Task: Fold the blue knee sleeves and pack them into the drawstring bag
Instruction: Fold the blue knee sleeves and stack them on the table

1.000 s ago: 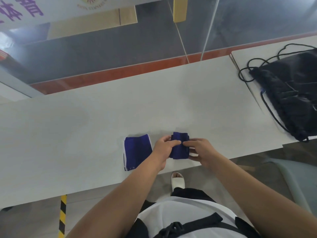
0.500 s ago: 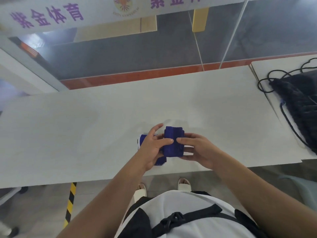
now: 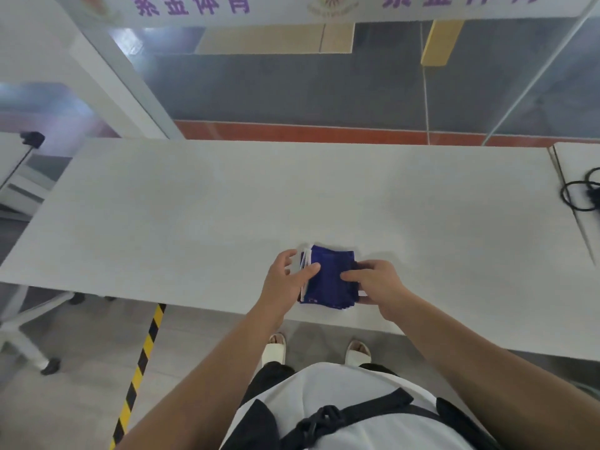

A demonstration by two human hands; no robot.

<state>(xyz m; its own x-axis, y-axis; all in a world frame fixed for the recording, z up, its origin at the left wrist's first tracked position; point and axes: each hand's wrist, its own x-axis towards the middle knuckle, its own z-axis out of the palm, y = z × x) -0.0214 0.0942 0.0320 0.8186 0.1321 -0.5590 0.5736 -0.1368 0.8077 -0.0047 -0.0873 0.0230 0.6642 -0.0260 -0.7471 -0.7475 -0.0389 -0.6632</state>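
Pressing on the blue knee sleeves (image 3: 329, 276) from both sides, the two hands meet near the table's (image 3: 194, 206) front edge, at about 6 o'clock on its top. Left hand (image 3: 287, 282): thumb laid on the stack's upper face, fingers spread along its 9 o'clock side, gripping it. Right hand (image 3: 378, 280): fingers on top from 3 o'clock, thumb tucked beneath, likewise gripping. The sleeves lie folded and stacked between the hands; white edging shows on the 9 o'clock side. Two layers are suspected, but the exact count cannot be told. At 3 o'clock, well apart on an adjoining table (image 3: 574, 160), one loop of black cord (image 3: 573, 198) shows at the frame edge; the bag itself is cut off. At 12 o'clock, a white banner (image 3: 292, 9) bears purple Chinese characters, cropped and not fully legible, and one round emblem.
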